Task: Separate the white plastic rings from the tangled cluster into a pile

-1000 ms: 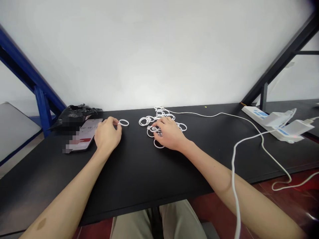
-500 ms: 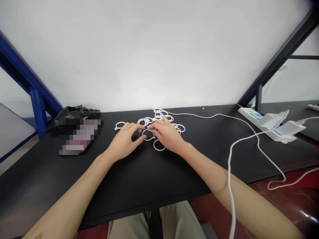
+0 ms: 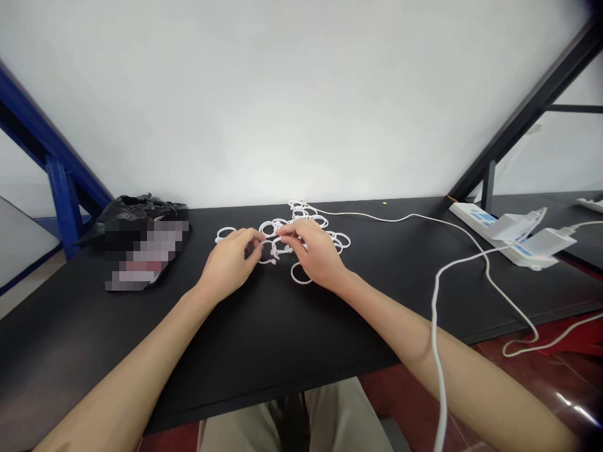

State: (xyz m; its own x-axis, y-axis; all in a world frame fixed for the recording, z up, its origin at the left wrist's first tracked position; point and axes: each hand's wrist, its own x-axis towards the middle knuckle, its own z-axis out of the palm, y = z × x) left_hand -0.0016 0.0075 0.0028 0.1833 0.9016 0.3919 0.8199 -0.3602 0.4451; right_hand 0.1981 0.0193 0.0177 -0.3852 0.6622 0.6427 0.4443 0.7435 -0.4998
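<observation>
A heap of several white plastic rings (image 3: 325, 227) lies on the black table (image 3: 264, 326) near the wall. My left hand (image 3: 228, 263) and my right hand (image 3: 315, 254) meet at the heap's near left side. Both pinch the same white ring (image 3: 270, 251) between fingertips, slightly above the table. One single ring (image 3: 225, 234) lies apart to the left, just beyond my left hand. Another ring (image 3: 298, 276) lies flat under my right palm's edge.
A phone (image 3: 144, 254) and a crumpled black bag (image 3: 134, 210) sit at the left. A white cable (image 3: 438, 301) runs from the heap across the table and over its front edge. White power strips with adapters (image 3: 513, 232) lie at the right. Blue and black frame struts flank the table.
My left hand left the single ring by the phone and moved right to the heap. Both hands now pinch one ring and have lifted it a little.
</observation>
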